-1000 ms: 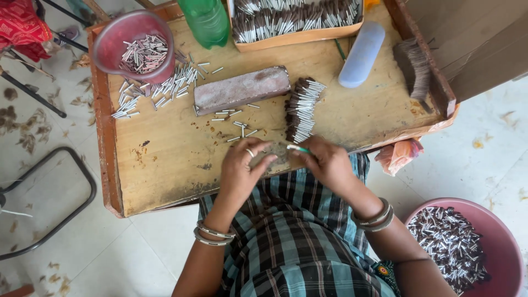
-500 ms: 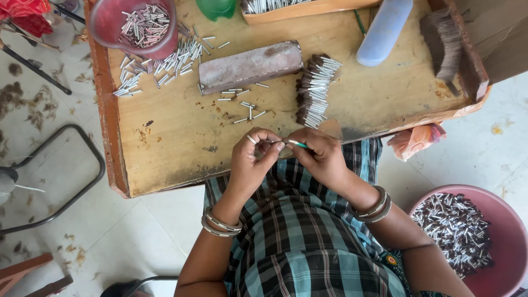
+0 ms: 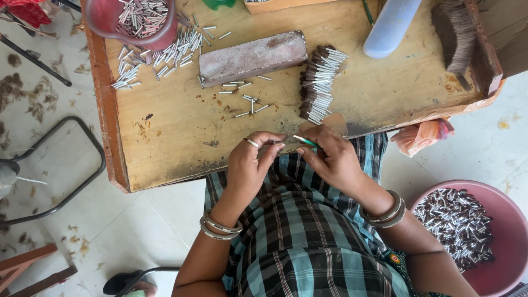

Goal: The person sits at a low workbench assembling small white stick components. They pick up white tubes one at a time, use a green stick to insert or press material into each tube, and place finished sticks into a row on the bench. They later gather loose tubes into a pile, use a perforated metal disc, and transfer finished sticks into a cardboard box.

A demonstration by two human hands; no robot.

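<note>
My left hand (image 3: 254, 159) and my right hand (image 3: 330, 157) meet just at the near edge of the wooden worktop (image 3: 181, 132), above my checked lap. The fingers of the left hand are closed around a small thin piece that I can hardly see. The right hand pinches a thin green stick (image 3: 304, 141) between thumb and fingers, and its tip points toward the left hand. The two hands are very near, but I cannot tell if the stick touches what the left hand holds.

Just behind my right hand lies a row of dark-tipped pieces (image 3: 319, 82), stacked side by side. Beside it, to the left, lies a long reddish block (image 3: 252, 56), and some small silver tubes (image 3: 245, 102) are scattered before it. More of these tubes lie at the far left corner near a pink bowl (image 3: 137, 22) that is filled with them. A pale blue bottle (image 3: 390, 27) lies at the far right. On the floor at my right stands a pink basin (image 3: 495, 242) with many silver tubes inside
</note>
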